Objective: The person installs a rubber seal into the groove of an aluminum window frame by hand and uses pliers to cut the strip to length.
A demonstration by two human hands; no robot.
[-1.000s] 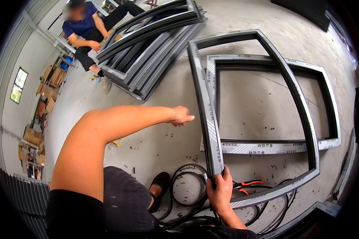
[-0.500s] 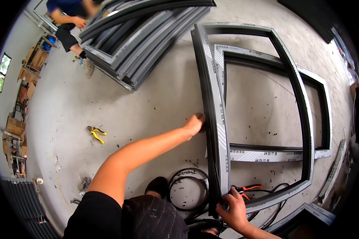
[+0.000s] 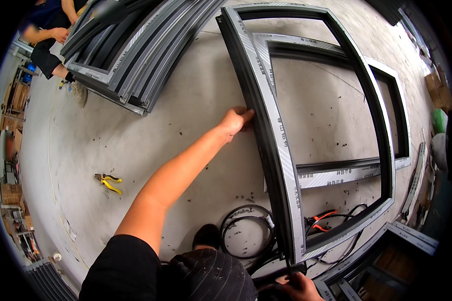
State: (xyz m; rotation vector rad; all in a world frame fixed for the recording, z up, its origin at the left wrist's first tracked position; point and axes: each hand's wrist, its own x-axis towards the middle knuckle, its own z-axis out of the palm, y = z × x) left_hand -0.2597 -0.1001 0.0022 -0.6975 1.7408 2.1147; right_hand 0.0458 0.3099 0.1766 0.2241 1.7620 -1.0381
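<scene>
A grey and black window frame (image 3: 276,135), its face covered in printed protective film, is tilted in front of me. My left hand (image 3: 234,124) is closed, its fingertips against the dark outer side of the frame's left bar. Below that bar's near end, my right hand (image 3: 300,288) is closed on a thin black rubber strip (image 3: 288,266) that comes down from the corner. Part of the right hand is cut off by the lower edge. Black strip also lies coiled (image 3: 223,236) on the floor by my foot.
Behind it lies a second frame (image 3: 336,176). Far left, a stack of frames (image 3: 130,60) has a person (image 3: 50,35) beside it. Yellow-handled pliers (image 3: 108,183) lie at left, orange-handled cutters (image 3: 320,220) inside the tilted frame's outline. More frames (image 3: 407,238) are at lower right.
My right hand has moved down off the frame's near corner, and black strip now shows between them. My left hand stays at the left bar. The whole view has shifted.
</scene>
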